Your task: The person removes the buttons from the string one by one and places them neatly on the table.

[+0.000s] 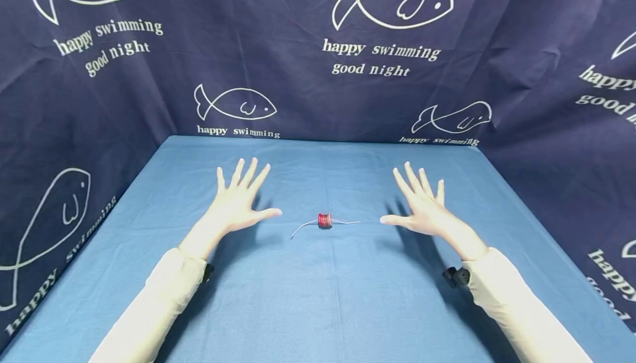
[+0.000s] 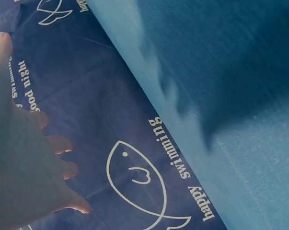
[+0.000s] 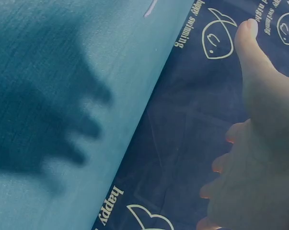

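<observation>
A small red ribbed cylinder (image 1: 324, 220), like a wound coil, lies on the blue cloth between the two hands. From each side of it runs a thin pale strand; the left one bends toward the near side, the right one lies nearly straight. My left hand (image 1: 237, 204) is spread above the cloth to the left, thumb pointing at the cylinder. On the other side my right hand (image 1: 422, 208) is spread likewise, its thumb near the right strand's tip. Both hands hold nothing. The right wrist view catches a short piece of pale strand (image 3: 150, 7) at its top edge.
The blue cloth (image 1: 298, 308) covers the table. Dark blue curtains (image 1: 308, 31) with white fish drawings and lettering rise at the back and both sides. Small black devices (image 1: 456, 276) sit at the wrists below the pale sleeves (image 1: 154, 302). Hand shadows fall on the cloth.
</observation>
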The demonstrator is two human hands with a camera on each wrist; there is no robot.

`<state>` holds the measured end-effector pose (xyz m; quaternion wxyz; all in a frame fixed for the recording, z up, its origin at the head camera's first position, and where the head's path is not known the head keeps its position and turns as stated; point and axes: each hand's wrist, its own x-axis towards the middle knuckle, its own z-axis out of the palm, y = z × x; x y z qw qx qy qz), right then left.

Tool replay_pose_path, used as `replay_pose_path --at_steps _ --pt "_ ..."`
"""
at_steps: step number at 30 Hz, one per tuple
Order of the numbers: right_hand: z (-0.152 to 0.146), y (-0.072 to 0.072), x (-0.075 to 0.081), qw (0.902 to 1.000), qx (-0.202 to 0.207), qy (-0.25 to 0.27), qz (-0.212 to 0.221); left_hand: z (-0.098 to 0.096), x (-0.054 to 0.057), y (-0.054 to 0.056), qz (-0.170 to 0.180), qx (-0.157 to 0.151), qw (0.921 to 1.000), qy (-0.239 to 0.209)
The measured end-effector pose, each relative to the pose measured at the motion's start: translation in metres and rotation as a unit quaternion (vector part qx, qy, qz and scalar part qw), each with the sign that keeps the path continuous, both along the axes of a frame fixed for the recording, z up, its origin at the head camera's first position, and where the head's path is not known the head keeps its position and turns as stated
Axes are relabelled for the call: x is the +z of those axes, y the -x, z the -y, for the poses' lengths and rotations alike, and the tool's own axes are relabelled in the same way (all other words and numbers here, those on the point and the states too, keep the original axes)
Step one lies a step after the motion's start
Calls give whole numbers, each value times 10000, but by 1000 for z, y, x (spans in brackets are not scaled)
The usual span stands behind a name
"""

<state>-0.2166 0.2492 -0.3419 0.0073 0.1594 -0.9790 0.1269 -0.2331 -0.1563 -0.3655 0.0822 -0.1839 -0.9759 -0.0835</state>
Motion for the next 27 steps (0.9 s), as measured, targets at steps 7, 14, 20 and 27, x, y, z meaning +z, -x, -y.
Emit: replay_pose_path --at_steps 7,14,20,27 --pt "1 0 4 9998 116 140 14 0 2 4 -17 -97 9999 -89" --pt "3 1 3 9989 270 371 -100 1 -2 6 -151 -333 9985 -404" --pt "5 4 0 9953 567 711 -347 -1 -4 6 -116 -377 9975 -585" --pt "8 8 -2 9846 977 1276 -688 -3 -5 8 -107 -421 9965 -717"
